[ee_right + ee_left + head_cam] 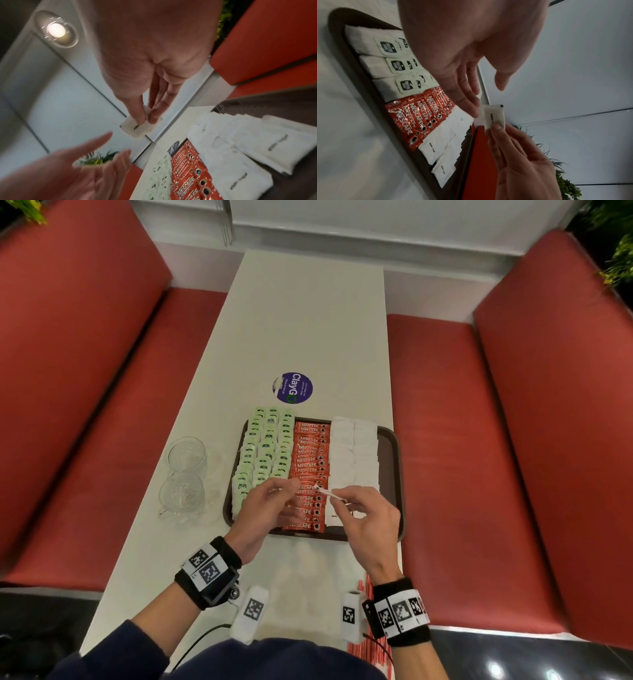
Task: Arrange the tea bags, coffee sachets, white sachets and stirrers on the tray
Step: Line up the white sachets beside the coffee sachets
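Tray (390, 460): dark brown, rectangular, on the near half of a long white table (308, 313), between two red benches (85, 371). Tea bags (263, 453): pale green tags, three overlapping columns filling the tray's left part, the far ends reaching past the far rim. Coffee sachets (310, 467): red, one overlapping column down the middle, touching the tea bags on the left. White sachets (354, 453): two overlapping columns right of the coffee, a bare strip of tray beyond them on the right. Right hand (368, 522): raised over the near part of the tray, thumb and fingertips pinching one small white sachet (494, 116), which is held in the air clear of the rows below. Left hand (265, 508): raised beside it, over the tea and coffee columns, fingers straight and relaxed with the thumb apart, holding nothing; its fingertips are just beside the held sachet, and contact cannot be told. Stirrers (368, 648): red-and-white striped, a bundle on the table near the right wrist, outside the tray, partly hidden by the arm. Two clear glass cups (186, 455): on the table left of the tray, one nearer than the other. Round blue sticker (293, 387): on the table just beyond the tray's far rim.
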The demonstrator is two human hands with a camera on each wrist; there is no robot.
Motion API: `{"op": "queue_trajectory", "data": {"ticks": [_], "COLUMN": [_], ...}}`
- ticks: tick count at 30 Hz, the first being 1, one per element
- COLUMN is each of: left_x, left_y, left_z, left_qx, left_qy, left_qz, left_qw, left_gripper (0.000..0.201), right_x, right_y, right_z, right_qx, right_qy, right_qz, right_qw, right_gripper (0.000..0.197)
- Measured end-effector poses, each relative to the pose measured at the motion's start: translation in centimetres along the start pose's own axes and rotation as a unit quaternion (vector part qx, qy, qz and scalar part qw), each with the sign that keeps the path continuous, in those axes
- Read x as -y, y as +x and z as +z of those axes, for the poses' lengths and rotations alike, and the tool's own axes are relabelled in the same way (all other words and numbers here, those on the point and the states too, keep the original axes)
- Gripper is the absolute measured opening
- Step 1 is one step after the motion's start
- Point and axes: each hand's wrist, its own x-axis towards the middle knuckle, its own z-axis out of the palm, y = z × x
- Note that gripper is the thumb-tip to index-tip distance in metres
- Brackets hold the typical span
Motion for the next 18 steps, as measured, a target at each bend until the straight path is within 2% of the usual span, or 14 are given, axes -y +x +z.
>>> {"op": "queue_trajectory", "data": {"ticks": [1, 3, 6, 7, 9, 11, 13, 18], "left_x": [-0.1, 0.0, 0.0, -0.1, -0.4, -0.6, -0.6, 0.7], "left_y": [-0.1, -0.3, -0.1, 0.0, 0.0, -0.1, 0.0, 0.4], "left_z": [0.4, 1.0, 1.2, 1.2, 1.2, 1.3, 1.3, 1.8], "left_qx": [0.018, 0.032, 0.024, 0.023, 0.031, 0.036, 0.043, 0.065], "left_qy": [-0.012, -0.015, 0.017, 0.034, 0.057, 0.079, 0.101, 0.153], "left_qz": [-0.008, 0.02, 0.083, 0.097, 0.113, 0.116, 0.113, 0.099], "left_qw": [1.0, 0.999, 0.996, 0.994, 0.991, 0.99, 0.987, 0.981], "left_gripper": [0.038, 0.039, 0.033, 0.027, 0.022, 0.023, 0.025, 0.03], "right_x": [0.0, 0.0, 0.1, 0.2, 1.0, 1.6, 1.4, -0.1], "right_y": [-0.1, -0.3, -0.4, -0.5, -0.5, -0.5, -0.2, 0.3], "right_z": [0.3, 0.9, 1.0, 0.8, 0.3, -0.2, -0.8, -2.3], "right_qx": [-0.008, -0.004, 0.003, 0.004, 0.006, 0.017, 0.032, 0.044], "right_qy": [-0.015, -0.042, -0.035, -0.008, 0.098, 0.194, 0.213, 0.169], "right_qz": [-0.035, -0.082, -0.088, -0.063, 0.042, 0.139, 0.171, 0.19], "right_qw": [0.999, 0.996, 0.995, 0.998, 0.994, 0.971, 0.961, 0.966], "right_gripper": [0.021, 0.022, 0.026, 0.027, 0.024, 0.016, 0.011, 0.012]}}
